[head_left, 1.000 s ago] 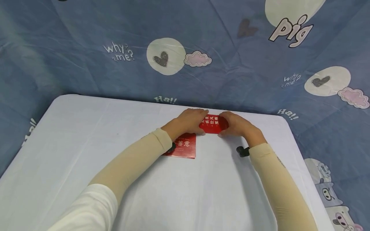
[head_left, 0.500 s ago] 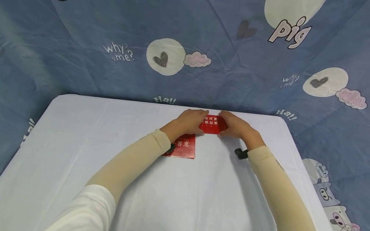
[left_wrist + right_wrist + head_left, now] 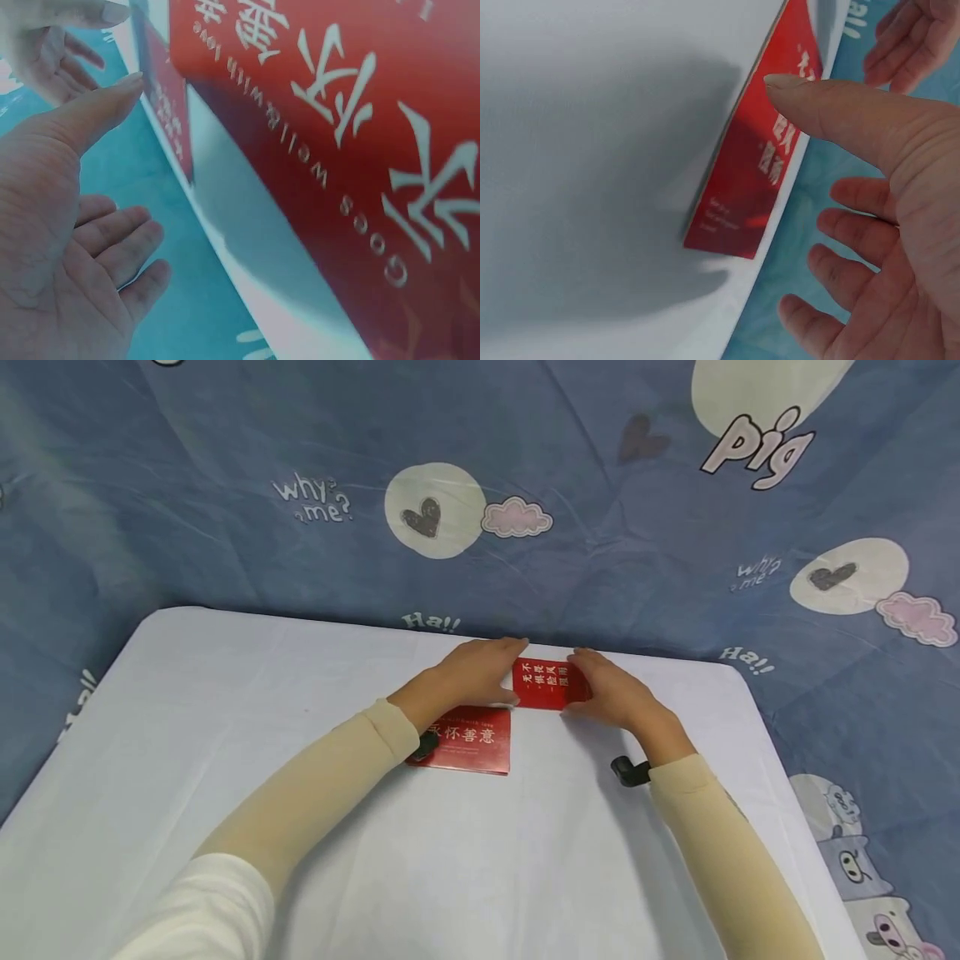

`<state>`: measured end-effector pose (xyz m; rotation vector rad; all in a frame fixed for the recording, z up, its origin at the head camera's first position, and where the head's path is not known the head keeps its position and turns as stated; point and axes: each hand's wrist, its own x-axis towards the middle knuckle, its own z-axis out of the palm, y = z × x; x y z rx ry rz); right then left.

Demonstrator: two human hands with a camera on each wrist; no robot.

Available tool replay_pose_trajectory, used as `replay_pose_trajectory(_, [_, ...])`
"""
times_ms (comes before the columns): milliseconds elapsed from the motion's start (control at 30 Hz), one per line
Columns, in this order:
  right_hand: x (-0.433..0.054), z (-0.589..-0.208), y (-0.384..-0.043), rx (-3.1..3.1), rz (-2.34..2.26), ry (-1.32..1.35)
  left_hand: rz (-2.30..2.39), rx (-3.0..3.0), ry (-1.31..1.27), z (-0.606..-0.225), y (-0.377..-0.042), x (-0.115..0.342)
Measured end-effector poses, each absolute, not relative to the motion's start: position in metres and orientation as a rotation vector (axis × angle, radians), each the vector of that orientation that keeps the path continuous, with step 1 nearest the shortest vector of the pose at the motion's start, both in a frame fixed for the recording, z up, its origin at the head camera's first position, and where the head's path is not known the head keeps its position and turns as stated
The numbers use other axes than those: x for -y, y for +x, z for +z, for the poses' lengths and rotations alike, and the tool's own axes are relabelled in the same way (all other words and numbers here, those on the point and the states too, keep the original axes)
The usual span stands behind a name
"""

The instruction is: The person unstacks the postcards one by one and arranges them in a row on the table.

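A small red card (image 3: 544, 683) with white lettering lies flat near the back edge of the white table. My left hand (image 3: 471, 675) is just left of it, thumb and fingers spread and curved, with nothing in them. On its right end, my right hand (image 3: 617, 693) hovers over the card, and the right wrist view shows its thumb (image 3: 832, 112) above the surface and its loose fingers beyond the edge. Nearer the front lies a larger red card (image 3: 471, 740), its left part hidden under my left wrist; its white characters show close up in the left wrist view.
The white tabletop (image 3: 480, 860) ends right behind the small card, where a blue printed cloth (image 3: 600, 585) hangs. Small black wrist cameras (image 3: 630, 772) sit under both wrists, the left one overlapping the larger card in the head view.
My left hand has drawn away to the left from the small card, uncovering its left end and more of the larger card. The right hand has stayed nearly in place.
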<state>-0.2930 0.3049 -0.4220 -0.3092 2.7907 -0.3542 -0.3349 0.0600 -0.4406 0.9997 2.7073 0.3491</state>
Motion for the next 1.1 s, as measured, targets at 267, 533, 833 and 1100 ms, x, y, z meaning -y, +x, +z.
replay_pose_trajectory(267, [-0.292, -0.411, -0.281, -2.810, -0.368, -0.412, 0.398, -2.715, 0.995, -0.425, -0.328, -0.041])
replay_pose_trajectory(533, [-0.276, -0.402, -0.267, -2.820, -0.333, -0.468, 0.371, -2.730, 1.024, -0.418, -0.317, -0.018])
replay_pose_trajectory(833, [-0.253, -0.401, -0.246, -2.823, -0.220, -0.549, 0.361, -2.694, 1.002, -0.408, -0.295, 0.003])
replay_pose_trajectory(1100, [-0.229, -0.402, -0.231, -2.787, -0.166, -0.658, 0.311, -2.656, 0.966, -0.410, -0.278, 0.018])
